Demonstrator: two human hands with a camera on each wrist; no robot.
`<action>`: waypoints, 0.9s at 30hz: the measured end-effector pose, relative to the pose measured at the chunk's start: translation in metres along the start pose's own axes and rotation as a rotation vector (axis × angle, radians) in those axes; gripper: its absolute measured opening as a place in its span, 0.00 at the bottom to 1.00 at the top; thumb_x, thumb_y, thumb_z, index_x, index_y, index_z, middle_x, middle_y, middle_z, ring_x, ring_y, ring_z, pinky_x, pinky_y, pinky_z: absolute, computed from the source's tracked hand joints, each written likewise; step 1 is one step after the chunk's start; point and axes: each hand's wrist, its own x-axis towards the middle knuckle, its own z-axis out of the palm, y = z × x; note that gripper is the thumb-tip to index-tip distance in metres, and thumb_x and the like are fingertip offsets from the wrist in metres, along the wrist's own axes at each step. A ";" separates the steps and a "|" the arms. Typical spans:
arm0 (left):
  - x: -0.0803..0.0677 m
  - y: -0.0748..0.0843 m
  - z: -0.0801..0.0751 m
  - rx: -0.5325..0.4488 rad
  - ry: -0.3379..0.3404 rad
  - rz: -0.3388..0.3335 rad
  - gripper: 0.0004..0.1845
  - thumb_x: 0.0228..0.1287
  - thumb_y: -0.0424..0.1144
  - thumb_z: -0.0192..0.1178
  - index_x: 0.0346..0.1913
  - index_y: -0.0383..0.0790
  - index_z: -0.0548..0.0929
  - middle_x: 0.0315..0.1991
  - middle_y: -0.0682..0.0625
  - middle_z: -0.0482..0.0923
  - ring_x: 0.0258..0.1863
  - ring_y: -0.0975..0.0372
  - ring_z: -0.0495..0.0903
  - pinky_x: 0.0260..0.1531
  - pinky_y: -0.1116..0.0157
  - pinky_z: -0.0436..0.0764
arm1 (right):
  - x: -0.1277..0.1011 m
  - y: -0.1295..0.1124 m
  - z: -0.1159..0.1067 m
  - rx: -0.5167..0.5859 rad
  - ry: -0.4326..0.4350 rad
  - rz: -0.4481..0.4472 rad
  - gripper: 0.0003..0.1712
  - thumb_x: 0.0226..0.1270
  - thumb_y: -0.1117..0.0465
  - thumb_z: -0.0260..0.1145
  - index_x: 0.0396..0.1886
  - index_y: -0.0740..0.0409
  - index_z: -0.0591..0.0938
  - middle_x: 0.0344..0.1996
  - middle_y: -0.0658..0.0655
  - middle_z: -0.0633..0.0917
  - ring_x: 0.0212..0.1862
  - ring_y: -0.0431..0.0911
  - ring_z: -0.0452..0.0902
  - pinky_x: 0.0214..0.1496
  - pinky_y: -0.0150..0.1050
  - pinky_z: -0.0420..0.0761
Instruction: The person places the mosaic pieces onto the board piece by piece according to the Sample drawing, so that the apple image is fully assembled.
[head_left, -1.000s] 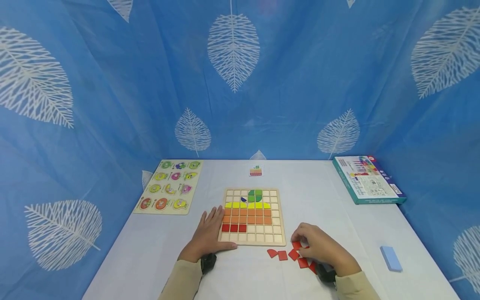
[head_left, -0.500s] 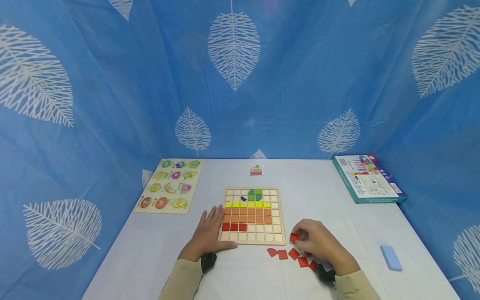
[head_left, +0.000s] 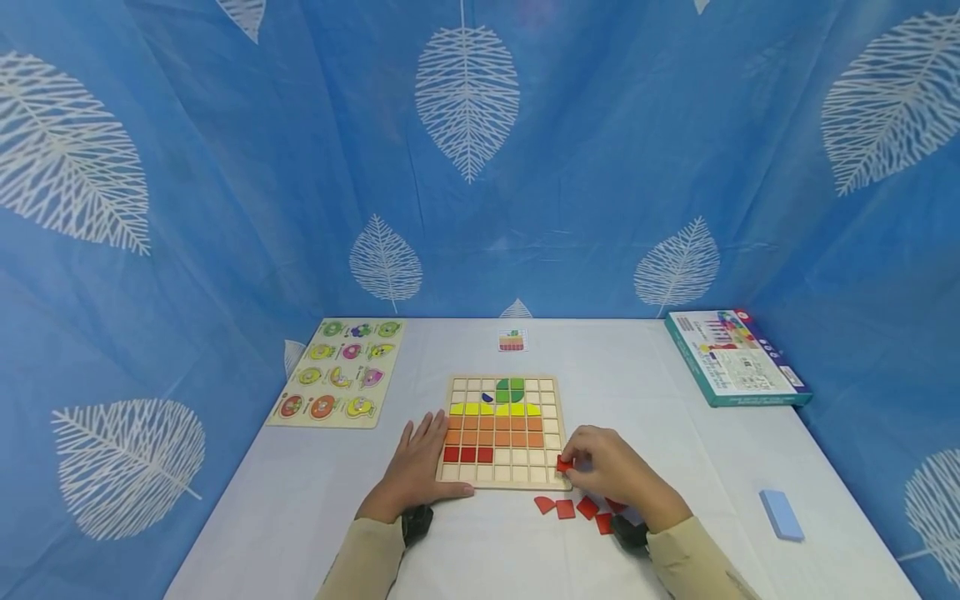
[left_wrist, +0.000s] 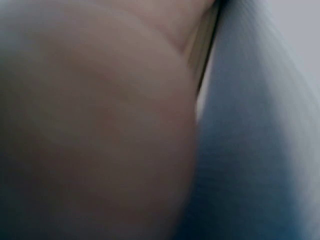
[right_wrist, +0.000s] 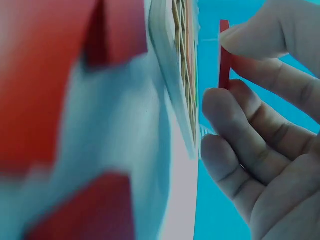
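Note:
A wooden grid board [head_left: 505,432] lies in the middle of the table, with green, yellow, orange and three red tiles filling its upper rows. My left hand [head_left: 417,467] rests flat on the table, its fingers against the board's left edge. My right hand [head_left: 600,467] pinches a red square tile [head_left: 564,464] over the board's lower right corner. In the right wrist view the red tile [right_wrist: 224,55] stands edge-on between thumb and fingers, beside the board's edge [right_wrist: 172,75]. Several loose red tiles [head_left: 573,507] lie just in front of the board. The left wrist view shows only blurred skin.
A fruit peg puzzle [head_left: 339,372] lies at the left. A small pattern card [head_left: 512,340] sits behind the board. A teal box [head_left: 733,358] is at the far right, and a light blue block [head_left: 782,515] near the right front edge. Blue leaf-print cloth surrounds the table.
My right hand lifted a red tile from the loose pile and carried it left to the board's lower right corner. The left hand stayed still.

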 end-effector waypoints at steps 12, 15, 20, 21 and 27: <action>0.000 -0.001 0.000 -0.021 0.011 0.008 0.72 0.45 0.77 0.72 0.84 0.35 0.56 0.83 0.41 0.53 0.83 0.47 0.46 0.78 0.42 0.40 | 0.040 -0.014 0.028 0.026 -0.035 -0.034 0.10 0.56 0.69 0.78 0.33 0.51 0.88 0.31 0.42 0.82 0.33 0.39 0.75 0.36 0.35 0.81; 0.000 0.000 -0.001 -0.016 0.007 0.006 0.72 0.45 0.77 0.72 0.84 0.35 0.56 0.83 0.41 0.53 0.83 0.47 0.46 0.78 0.43 0.40 | 0.050 -0.018 0.037 0.012 -0.043 -0.058 0.09 0.55 0.70 0.77 0.32 0.52 0.89 0.31 0.42 0.82 0.33 0.38 0.74 0.36 0.35 0.80; 0.000 0.000 -0.002 -0.024 0.002 0.006 0.72 0.45 0.76 0.73 0.84 0.34 0.56 0.83 0.41 0.53 0.82 0.47 0.47 0.78 0.43 0.39 | 0.061 -0.026 0.049 0.003 -0.072 -0.080 0.08 0.58 0.70 0.76 0.34 0.54 0.90 0.31 0.43 0.82 0.35 0.39 0.74 0.38 0.36 0.81; 0.000 0.000 -0.002 -0.024 0.002 0.007 0.72 0.46 0.76 0.73 0.84 0.34 0.56 0.83 0.41 0.53 0.82 0.47 0.47 0.78 0.43 0.39 | 0.063 -0.027 0.051 -0.001 -0.079 -0.075 0.07 0.59 0.70 0.76 0.34 0.55 0.90 0.32 0.43 0.82 0.36 0.39 0.75 0.39 0.36 0.81; 0.000 0.000 -0.002 -0.019 0.004 0.013 0.72 0.46 0.77 0.72 0.84 0.34 0.56 0.83 0.41 0.53 0.82 0.47 0.47 0.78 0.43 0.40 | 0.069 -0.032 0.058 -0.059 -0.101 -0.067 0.05 0.63 0.69 0.75 0.36 0.56 0.92 0.35 0.45 0.84 0.41 0.42 0.77 0.43 0.37 0.83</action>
